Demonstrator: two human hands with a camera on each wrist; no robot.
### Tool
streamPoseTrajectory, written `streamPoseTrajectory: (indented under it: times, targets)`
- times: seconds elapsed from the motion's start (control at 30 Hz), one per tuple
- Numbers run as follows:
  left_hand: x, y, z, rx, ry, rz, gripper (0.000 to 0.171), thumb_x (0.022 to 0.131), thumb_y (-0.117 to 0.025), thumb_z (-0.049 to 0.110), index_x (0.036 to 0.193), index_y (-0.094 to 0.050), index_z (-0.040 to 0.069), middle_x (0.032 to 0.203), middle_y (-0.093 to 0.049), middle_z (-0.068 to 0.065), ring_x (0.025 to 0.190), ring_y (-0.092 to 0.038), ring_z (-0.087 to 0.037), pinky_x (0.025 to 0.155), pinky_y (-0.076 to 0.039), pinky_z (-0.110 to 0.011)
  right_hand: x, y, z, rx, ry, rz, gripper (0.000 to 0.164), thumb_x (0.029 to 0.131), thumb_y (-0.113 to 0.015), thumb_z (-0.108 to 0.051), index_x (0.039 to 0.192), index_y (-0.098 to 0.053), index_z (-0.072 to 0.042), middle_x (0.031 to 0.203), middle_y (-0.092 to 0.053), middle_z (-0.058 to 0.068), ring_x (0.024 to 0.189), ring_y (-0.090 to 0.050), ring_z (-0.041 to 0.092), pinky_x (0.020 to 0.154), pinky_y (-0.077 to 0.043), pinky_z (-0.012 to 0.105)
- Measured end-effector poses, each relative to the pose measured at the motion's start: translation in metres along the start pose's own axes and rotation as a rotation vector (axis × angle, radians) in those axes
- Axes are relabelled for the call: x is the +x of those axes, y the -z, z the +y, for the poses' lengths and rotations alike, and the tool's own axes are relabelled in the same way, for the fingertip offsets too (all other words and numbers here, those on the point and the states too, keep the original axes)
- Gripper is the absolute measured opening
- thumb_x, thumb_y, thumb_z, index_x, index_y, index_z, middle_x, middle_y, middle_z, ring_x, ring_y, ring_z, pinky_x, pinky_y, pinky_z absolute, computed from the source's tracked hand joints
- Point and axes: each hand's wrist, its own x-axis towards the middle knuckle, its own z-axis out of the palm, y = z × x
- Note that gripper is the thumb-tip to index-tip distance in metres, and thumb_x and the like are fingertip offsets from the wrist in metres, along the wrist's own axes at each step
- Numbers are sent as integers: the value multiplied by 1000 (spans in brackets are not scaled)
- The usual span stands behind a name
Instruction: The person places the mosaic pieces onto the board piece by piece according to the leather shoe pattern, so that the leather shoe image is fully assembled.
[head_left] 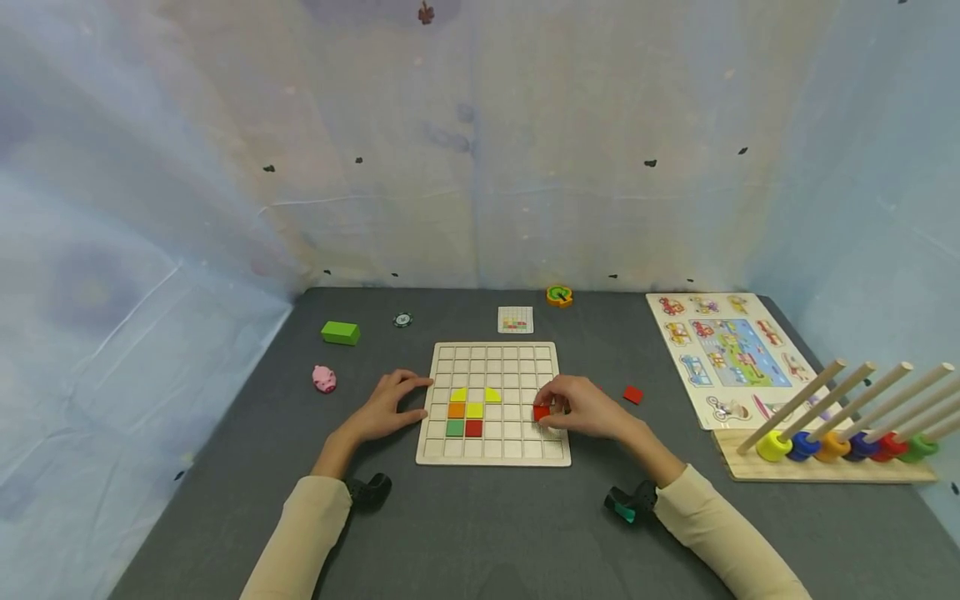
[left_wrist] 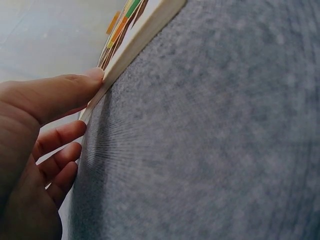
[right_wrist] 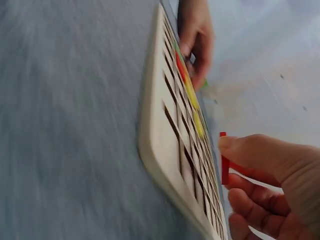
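Note:
A pale wooden grid board (head_left: 517, 454) lies on the dark table. On its left part sit an orange tile (head_left: 456, 410), a yellow square tile (head_left: 475, 410), a green tile (head_left: 454, 428), a red tile (head_left: 473, 428) and two yellow rounded pieces (head_left: 492, 395). My left hand (head_left: 385, 408) touches the board's left edge with thumb and fingertips, fingers loosely extended. Above the board's right side, my right hand (head_left: 588, 407) pinches a red square tile (right_wrist: 224, 165) between thumb and fingers. The right wrist view shows this tile held on edge, apart from the grid.
Another red tile (head_left: 633, 394) lies right of the board. Behind it are a small pattern card (head_left: 515, 320) and a yellow-green toy (head_left: 558, 295). A green block (head_left: 341, 333), pink pig (head_left: 324, 379) and chip (head_left: 402, 319) lie left. A picture puzzle (head_left: 697, 400) and peg stand (head_left: 825, 471) occupy the right.

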Motion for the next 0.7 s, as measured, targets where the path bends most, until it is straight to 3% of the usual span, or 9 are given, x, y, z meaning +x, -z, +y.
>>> streamPoseTrajectory:
  times: [0.43, 0.7]
  targets:
    - [1, -1, 0, 3, 1, 0, 53, 85, -69, 27, 133, -52, 14, 125, -44, -11, 110, -37, -29, 94, -31, -51, 29, -48, -16, 0, 110, 27, 16, 79, -75, -21, 90, -68, -13, 88, -61, -3, 74, -53, 10, 68, -44, 22]
    - [0, -1, -1, 3, -1, -1, 53, 85, -69, 27, 133, -52, 14, 126, -44, -12, 111, -37, -30, 94, -31, -52, 31, -53, -23, -105, 166, 43, 8, 79, -75, -17, 86, -72, -14, 88, -62, -1, 90, -52, 14, 82, -42, 31]
